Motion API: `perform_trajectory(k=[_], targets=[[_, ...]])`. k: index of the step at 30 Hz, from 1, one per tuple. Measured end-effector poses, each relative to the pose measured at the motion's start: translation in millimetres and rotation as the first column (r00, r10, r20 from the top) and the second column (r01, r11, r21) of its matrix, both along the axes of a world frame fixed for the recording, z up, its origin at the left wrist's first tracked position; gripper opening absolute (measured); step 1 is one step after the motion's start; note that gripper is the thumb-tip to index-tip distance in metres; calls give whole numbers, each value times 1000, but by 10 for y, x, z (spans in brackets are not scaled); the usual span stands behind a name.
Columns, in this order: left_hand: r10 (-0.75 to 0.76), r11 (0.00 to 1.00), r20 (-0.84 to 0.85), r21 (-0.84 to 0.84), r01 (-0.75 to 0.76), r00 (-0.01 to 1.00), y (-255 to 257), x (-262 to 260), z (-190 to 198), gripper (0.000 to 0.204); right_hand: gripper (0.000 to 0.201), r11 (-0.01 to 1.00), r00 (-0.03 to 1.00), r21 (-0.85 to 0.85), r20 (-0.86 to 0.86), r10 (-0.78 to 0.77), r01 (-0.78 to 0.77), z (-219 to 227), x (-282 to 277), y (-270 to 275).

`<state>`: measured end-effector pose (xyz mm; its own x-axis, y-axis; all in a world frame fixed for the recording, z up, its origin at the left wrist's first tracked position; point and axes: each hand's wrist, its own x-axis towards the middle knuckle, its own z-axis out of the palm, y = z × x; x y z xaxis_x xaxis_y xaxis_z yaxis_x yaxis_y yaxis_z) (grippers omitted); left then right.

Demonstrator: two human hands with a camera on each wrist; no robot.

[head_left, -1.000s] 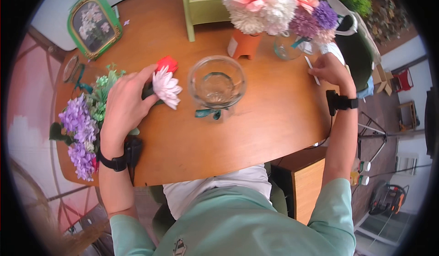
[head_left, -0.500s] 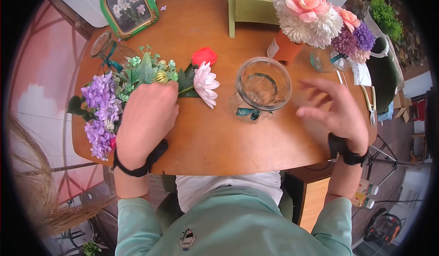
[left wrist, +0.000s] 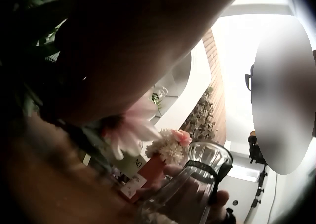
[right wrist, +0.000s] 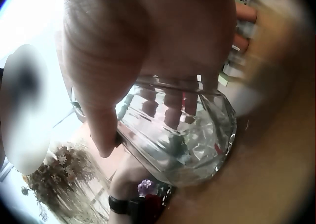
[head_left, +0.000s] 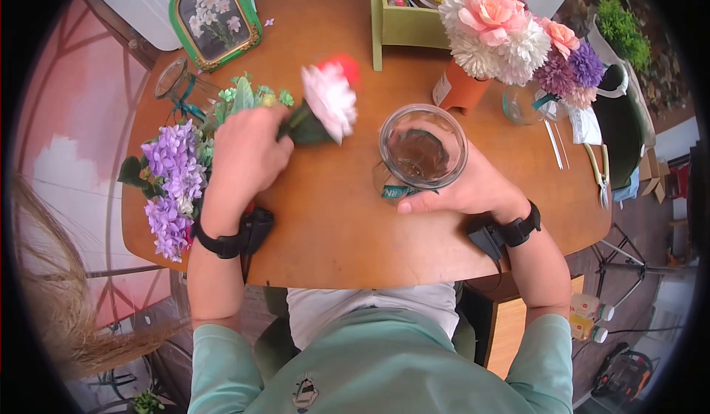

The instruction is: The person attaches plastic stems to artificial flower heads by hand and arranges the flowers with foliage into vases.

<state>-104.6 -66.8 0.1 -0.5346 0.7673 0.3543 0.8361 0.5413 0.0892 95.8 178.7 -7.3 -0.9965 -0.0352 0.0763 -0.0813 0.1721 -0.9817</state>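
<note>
My left hand (head_left: 248, 151) pinches the green stem of a pale pink flower (head_left: 330, 103), whose blurred head points right. A red flower (head_left: 345, 68) shows just behind it, with dark green leaves below. My right hand (head_left: 477, 181) wraps round a clear glass vase (head_left: 387, 147) with a dark green ribbon near its neck. In the right wrist view, fingers show through the ribbed glass (right wrist: 197, 140), and the thumb lies along the near side. The vase stands upright on the wooden table (head_left: 333, 229), to the right of the pink flower.
Purple flowers (head_left: 171, 184) and greenery lie beside my left forearm, near a second glass vase (head_left: 172, 81). A green picture frame (head_left: 247, 40) stands behind. An orange vase (head_left: 460, 88) holds pink and white flowers (head_left: 495, 36). Pliers (head_left: 600, 170) lie at the right edge.
My right hand has come in from the table's right side and taken hold of the vase. My left hand has shifted its hold to the stem and lifted the pink flower.
</note>
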Motion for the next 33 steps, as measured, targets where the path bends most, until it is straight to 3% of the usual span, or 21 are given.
perform_trajectory(k=[1,3,4,7,9,12,15,17,19,21,22,23,25,28,31,33], targets=[[-4,1000,0,-2,4,1000,6,-32,35,28,89,1000,1000,-1,3,11,-11,-9,1,-7],[75,957,347,237,-165,935,15,-44,210,31,88,999,1000,-33,11,5,-4,-48,3,-16],[82,941,438,261,-214,895,-6,-66,240,28,87,998,1000,-60,15,4,-3,-63,-7,-23],[92,924,508,277,-264,856,-17,-96,316,28,78,994,999,-104,-34,-38,34,-121,-10,-71],[32,923,492,320,-215,870,30,-72,228,29,78,994,999,-106,-21,-43,41,-148,-5,-80],[-51,977,177,215,12,983,103,-51,-31,35,79,991,998,-120,-11,-58,56,-150,-2,-98],[-57,984,196,179,22,979,176,42,-83,37,79,990,998,-125,-3,-67,66,-158,2,-101],[-106,969,218,242,51,970,156,116,66,37,80,992,998,-111,-4,-60,59,-151,-11,-91],[-254,830,302,556,47,919,113,168,242,31,80,989,998,-132,-9,-68,66,-171,-2,-101],[-59,877,224,476,-56,973,-100,143,539,25,80,989,997,-129,-13,-79,77,-175,4,-108],[115,918,270,339,-206,956,-229,137,659,19,79,989,996,-121,-19,-92,89,-174,1,-112],[179,944,243,232,-236,953,-336,117,708,14,79,989,996,-127,-20,-83,79,-172,-1,-114],[227,957,193,-223,-183,955,-586,99,717,15,78,985,995,-140,10,-97,97,-171,6,-112],[224,885,201,-451,-113,954,-581,101,468,23,78,990,996,-112,-1,-92,91,-193,5,-97],[238,906,59,-373,-200,970,-487,111,207,24,77,989,996,-125,-5,-86,85,-187,-1,-105],[234,905,61,-379,-195,970,-435,46,133,22,77,987,996,-132,-20,-92,88,-216,-2,-105]])
